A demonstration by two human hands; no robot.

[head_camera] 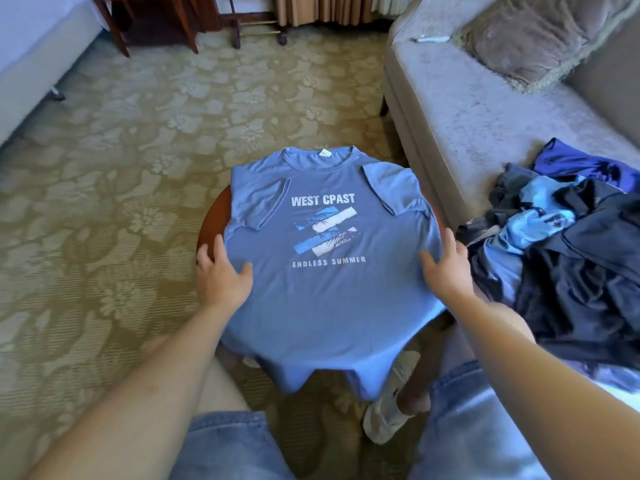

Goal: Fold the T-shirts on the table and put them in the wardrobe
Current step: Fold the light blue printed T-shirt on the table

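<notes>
A blue T-shirt with white print lies face up over a small round wooden table, both sleeves folded inward and its hem hanging off the near edge. My left hand rests at the shirt's left side, fingers spread and relaxed, thumb on the cloth. At the shirt's right side my right hand lies with straight fingers, the thumb touching the fabric. Neither hand grips anything.
A heap of dark and blue clothes lies on the grey sofa to the right, with a cushion further back. A white bed stands at left, wooden furniture legs behind. My knees sit below the table.
</notes>
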